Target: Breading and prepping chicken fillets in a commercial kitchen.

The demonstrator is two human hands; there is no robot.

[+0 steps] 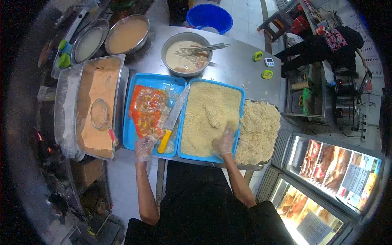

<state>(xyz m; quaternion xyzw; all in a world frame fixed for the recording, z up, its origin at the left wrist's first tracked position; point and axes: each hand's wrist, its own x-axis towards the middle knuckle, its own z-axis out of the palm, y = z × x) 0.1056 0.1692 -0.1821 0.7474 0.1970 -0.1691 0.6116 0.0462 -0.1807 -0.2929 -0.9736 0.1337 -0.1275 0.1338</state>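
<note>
My right hand [225, 141], in a clear plastic glove, rests on the pale breadcrumbs [199, 134] filling a blue tray [196, 156]. Its fingers are blurred, with the thumb apart from them and nothing visible between. A crumb-coated piece of food [212, 115] lies just beyond it. My left hand [144, 147], gloved too, is at the near edge of a second blue tray [130, 122], beside a red and clear plastic bag [150, 107]. Whether it grips the bag's edge is unclear. A yellow-handled knife [176, 114] lies along that tray's right side.
Coated pieces [258, 131] are heaped at right. A metal bowl [186, 72] of batter holds a whisk [214, 47]. At left, a bin [119, 79] of orange powder holds a sieve [99, 114]. Timers [267, 74] sit at the back right. Another person [330, 43] stands farther off.
</note>
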